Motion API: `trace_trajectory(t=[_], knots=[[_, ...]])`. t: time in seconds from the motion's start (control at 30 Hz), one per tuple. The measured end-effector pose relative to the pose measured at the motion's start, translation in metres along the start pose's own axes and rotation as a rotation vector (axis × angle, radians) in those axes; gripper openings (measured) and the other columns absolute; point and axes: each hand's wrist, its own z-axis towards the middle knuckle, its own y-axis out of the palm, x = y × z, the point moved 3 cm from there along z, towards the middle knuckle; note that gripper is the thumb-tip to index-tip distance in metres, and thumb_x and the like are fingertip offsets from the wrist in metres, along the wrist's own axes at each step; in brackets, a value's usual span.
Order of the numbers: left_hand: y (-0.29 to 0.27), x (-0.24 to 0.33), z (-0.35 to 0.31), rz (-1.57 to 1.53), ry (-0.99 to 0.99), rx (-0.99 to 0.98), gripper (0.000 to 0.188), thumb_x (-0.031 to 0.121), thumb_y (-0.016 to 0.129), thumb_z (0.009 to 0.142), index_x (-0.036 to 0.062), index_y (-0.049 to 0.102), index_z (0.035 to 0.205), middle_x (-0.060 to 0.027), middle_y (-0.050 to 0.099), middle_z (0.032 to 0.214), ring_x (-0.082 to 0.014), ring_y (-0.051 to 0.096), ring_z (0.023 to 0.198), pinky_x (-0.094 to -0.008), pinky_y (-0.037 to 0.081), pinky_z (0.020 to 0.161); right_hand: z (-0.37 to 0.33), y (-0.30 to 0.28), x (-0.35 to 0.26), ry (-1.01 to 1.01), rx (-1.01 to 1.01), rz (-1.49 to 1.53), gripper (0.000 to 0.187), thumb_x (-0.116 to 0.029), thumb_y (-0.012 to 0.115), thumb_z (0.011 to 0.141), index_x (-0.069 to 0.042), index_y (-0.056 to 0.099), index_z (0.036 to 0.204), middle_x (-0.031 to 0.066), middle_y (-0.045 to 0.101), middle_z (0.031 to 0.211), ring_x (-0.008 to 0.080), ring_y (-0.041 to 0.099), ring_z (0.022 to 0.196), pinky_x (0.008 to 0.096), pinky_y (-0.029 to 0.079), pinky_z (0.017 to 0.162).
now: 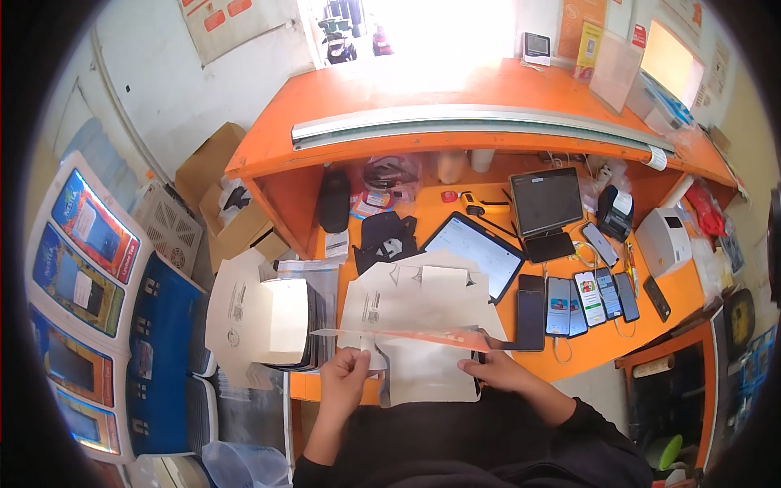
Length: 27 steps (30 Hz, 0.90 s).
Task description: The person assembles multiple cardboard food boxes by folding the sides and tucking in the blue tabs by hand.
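Fingers of the left hand (343,379) and right hand (495,372) pinch a thin orange-and-white sheet (447,337), edge-on between them. Beneath the fingers lies an unfolded carton blank (390,307); beyond, on the desk (606,346), a tablet (472,246).

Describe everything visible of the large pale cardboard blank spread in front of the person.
The cardboard blank is pale beige and looks like thin board, with dark print at its upper left and cut flaps near its far edge. It lies spread on the orange desk, overlapping the tablet. A thin pale-and-orange strip, seen edge-on, crosses in front of it between the left hand and right hand; whether they join is unclear.
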Motion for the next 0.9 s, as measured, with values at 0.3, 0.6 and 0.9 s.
trace_trajectory(t=[0.3,0.6,0.9], knots=[[-0.006,-0.025,-0.001,0.556,0.017,-0.192,0.053,0.035,0.066,0.085,0.0023,0.051,0.124,-0.0242,0.058,0.113,-0.0341,0.058,0.106,-0.0413,0.046,0.088,0.008,-0.008,-0.001,0.031,0.131,0.307,0.066,-0.038,0.063,0.089,0.004,0.038,0.133,0.0158,0.059,0.111,0.0221,0.063,0.098,0.0326,0.055,0.068],[0.001,0.017,-0.011,0.163,0.497,-0.408,0.142,0.046,0.09,0.057,-0.0011,-0.008,0.148,-0.0232,0.016,0.152,-0.0341,0.017,0.143,-0.0438,0.017,0.116,0.024,-0.012,-0.014,-0.216,-0.226,0.571,0.107,-0.066,0.06,0.082,-0.006,0.007,0.153,0.0202,0.023,0.153,0.0274,0.026,0.142,0.0408,0.028,0.112],[-0.024,0.025,-0.02,0.114,0.662,-0.033,0.139,0.041,0.087,0.065,0.0018,-0.019,0.145,-0.0253,0.01,0.15,-0.0362,0.021,0.139,-0.0477,0.021,0.113,0.032,0.024,-0.101,-0.606,-0.084,-0.184,0.102,-0.042,0.069,0.086,-0.003,0.002,0.152,0.0257,0.013,0.155,0.0361,0.011,0.145,0.0431,0.013,0.117]])
